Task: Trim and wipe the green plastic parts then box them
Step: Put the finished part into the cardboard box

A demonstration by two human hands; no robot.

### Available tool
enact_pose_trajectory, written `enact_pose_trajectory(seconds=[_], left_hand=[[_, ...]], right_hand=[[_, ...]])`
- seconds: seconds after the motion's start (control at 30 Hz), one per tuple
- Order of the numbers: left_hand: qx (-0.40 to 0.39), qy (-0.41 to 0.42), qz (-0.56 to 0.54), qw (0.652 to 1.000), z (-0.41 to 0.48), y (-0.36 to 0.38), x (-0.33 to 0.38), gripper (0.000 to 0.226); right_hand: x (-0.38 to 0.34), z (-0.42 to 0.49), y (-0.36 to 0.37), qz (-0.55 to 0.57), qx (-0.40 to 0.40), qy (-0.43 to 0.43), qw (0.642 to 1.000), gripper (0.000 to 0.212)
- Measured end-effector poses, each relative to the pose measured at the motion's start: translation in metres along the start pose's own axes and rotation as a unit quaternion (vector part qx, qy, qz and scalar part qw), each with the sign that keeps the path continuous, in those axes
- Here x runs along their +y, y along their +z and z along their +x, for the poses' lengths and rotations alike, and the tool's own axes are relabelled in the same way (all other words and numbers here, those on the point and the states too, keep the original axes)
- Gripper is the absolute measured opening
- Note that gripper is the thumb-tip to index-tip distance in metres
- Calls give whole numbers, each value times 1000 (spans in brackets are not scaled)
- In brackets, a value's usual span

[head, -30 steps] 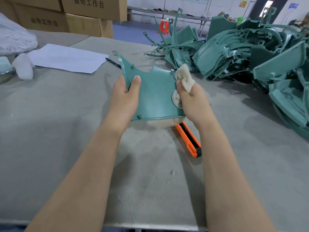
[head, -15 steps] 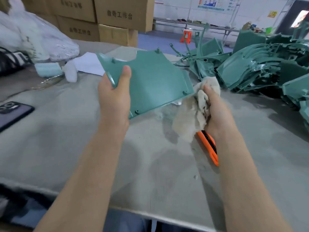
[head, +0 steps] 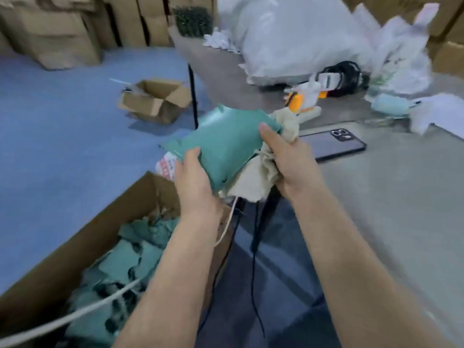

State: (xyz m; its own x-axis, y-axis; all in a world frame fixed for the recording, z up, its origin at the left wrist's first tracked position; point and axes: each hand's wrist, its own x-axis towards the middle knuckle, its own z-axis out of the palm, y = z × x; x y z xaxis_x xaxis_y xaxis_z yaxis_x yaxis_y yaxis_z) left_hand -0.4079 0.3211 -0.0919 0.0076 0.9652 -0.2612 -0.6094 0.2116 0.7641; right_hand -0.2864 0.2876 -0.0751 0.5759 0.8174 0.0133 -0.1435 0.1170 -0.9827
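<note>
Left hand [head: 195, 182] grips the green part [head: 226, 144] at its near edge, thumb on top. Right hand [head: 288, 162] clamps the other side together with a beige cloth [head: 256, 179] — part held above an open cardboard box [head: 75, 242] of green pieces [head: 130, 262], beside the table [head: 389, 197].

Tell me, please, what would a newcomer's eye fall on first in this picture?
First, the green part at the centre, held by the left hand and the right hand, which also grips a beige cloth. Next, the open box at lower left, with more green parts inside. A dark phone lies on the table to the right.
</note>
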Motion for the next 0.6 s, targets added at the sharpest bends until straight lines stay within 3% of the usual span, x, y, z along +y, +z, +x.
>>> enact_pose_trajectory(seconds=[0.1, 0.17, 0.3, 0.4, 0.5, 0.6], left_hand=[[51, -60, -97, 992, 29, -43, 10, 23], [91, -102, -149, 979, 40, -63, 7, 26], [137, -185, -128, 965, 48, -81, -16, 48], [36, -217, -55, 974, 39, -62, -29, 23], [-138, -233, 5, 963, 16, -8, -33, 30], [-302, -209, 46, 929, -21, 59, -49, 37]], right_hand=[[34, 12, 63, -106, -50, 23, 993, 30], [58, 13, 88, -206, -83, 48, 974, 31], [87, 7, 94, -297, -90, 99, 946, 37], [76, 5, 72, -250, -60, 92, 962, 33], [41, 8, 34, -183, 5, 64, 981, 41], [-9, 0, -23, -144, 96, 27, 985, 58]])
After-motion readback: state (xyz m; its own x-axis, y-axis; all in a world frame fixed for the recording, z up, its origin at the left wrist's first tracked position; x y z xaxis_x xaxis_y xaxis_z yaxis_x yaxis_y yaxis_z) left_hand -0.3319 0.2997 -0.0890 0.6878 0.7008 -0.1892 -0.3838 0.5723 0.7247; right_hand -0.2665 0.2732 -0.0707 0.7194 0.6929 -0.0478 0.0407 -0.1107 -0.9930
